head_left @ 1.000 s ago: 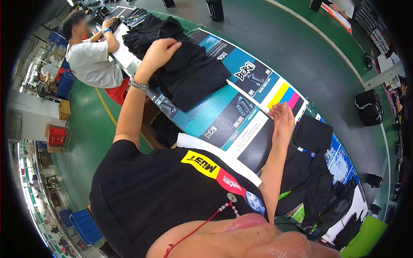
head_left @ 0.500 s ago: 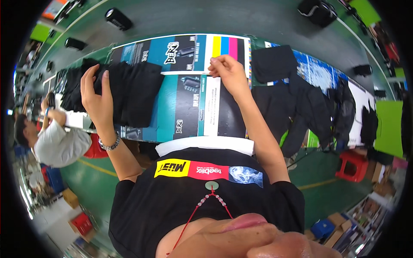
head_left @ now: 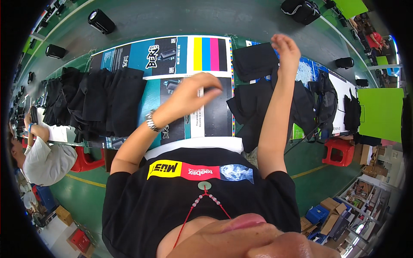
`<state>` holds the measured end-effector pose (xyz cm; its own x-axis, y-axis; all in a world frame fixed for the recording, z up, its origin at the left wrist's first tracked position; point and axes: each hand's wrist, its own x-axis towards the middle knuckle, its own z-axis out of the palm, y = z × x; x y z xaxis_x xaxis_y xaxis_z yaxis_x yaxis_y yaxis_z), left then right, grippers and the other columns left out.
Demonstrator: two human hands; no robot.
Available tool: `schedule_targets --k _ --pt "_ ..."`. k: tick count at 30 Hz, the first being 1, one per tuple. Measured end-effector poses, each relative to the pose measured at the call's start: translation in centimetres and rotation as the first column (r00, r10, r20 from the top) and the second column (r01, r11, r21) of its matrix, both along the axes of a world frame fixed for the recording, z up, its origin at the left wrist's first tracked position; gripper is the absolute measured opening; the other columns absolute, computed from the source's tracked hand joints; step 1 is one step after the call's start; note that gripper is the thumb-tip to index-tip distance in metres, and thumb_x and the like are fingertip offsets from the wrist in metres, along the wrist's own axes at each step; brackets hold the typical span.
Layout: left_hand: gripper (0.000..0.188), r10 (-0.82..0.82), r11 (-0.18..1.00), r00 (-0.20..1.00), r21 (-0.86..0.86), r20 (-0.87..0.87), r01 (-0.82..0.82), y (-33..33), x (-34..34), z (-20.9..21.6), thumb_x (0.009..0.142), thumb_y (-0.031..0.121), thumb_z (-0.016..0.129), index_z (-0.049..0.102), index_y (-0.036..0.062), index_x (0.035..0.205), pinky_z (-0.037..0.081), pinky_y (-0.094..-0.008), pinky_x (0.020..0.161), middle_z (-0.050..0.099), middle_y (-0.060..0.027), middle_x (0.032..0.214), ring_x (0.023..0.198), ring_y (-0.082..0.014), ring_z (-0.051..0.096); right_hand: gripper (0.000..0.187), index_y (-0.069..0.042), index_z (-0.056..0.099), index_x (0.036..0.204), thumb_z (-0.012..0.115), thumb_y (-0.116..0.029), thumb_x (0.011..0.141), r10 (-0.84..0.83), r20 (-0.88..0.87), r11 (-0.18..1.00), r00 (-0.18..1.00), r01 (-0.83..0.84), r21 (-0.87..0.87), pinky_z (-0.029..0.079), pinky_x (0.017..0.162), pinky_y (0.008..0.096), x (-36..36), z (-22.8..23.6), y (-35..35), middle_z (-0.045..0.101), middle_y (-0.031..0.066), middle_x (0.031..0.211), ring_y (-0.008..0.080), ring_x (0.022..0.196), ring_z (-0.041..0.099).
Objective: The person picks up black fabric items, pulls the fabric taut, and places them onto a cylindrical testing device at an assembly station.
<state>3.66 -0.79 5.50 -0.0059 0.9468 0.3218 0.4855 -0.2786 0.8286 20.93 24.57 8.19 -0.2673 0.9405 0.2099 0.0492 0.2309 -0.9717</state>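
My left hand (head_left: 191, 95) is over the printed sheet (head_left: 150, 96), blurred, with its thumb apart from bent fingers and nothing seen between them. At the right edge of a flat black cloth piece (head_left: 254, 62), my right hand (head_left: 287, 52) is raised with loosely bent fingers. Nothing shows in it; whether it touches the cloth I cannot tell. Overlapping black cloth pieces (head_left: 124, 92) lie in a row on the left of the table. More black cloth (head_left: 254, 101) is heaped to the right, under and beside my right forearm.
A co-worker (head_left: 49, 159) sits at the left beside a red stool (head_left: 84, 159). Another red stool (head_left: 339, 152) stands at the right. Black cylindrical speakers (head_left: 101, 21) stand on the green surface beyond the table. A bright green panel (head_left: 380, 115) is at the far right.
My left hand has left the cloth row and come right over the printed sheet. My right hand has moved right and farther away, to the flat black piece. The view has shifted slightly.
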Motion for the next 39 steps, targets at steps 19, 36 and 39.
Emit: schedule_targets --k 19,36,39 --pt "0.032 0.262 0.962 0.789 -0.217 0.555 -0.167 9.1 3.1 -2.1 0.084 0.027 0.072 0.069 -0.0045 0.088 0.048 -0.0227 0.064 0.069 -0.0051 0.082 0.074 -0.0085 0.064 0.022 0.005 0.062 0.107 0.059 -0.008 0.090 0.180 -0.566 0.983 0.805 -0.134 0.122 0.049 0.078 0.0328 -2.4 9.7 -4.7 0.066 0.0142 0.101 0.0212 0.088 0.063" --pt "0.031 0.673 0.739 0.689 0.297 -0.270 -0.605 -8.8 -6.9 -1.1 0.077 0.013 0.070 0.060 -0.0004 0.104 0.045 -0.0410 0.088 0.060 -0.0160 0.106 0.102 -0.0322 0.056 0.017 0.004 0.065 0.100 0.057 -0.009 0.093 0.417 0.246 0.908 0.875 -0.409 -0.086 0.046 0.086 0.0263 -0.8 -6.7 -9.8 0.067 0.0089 0.096 0.0131 0.093 0.061" --pt "0.036 0.847 0.454 0.256 0.385 -0.465 -0.804 -12.4 -9.5 -1.7 0.073 0.013 0.073 0.061 -0.0002 0.103 0.045 -0.0380 0.086 0.060 -0.0136 0.102 0.095 -0.0310 0.056 0.017 0.005 0.064 0.097 0.054 -0.009 0.095 0.318 0.233 0.945 0.919 -0.327 0.002 0.048 0.083 0.0256 0.0 -5.6 -9.4 0.067 0.0099 0.095 0.0136 0.088 0.062"
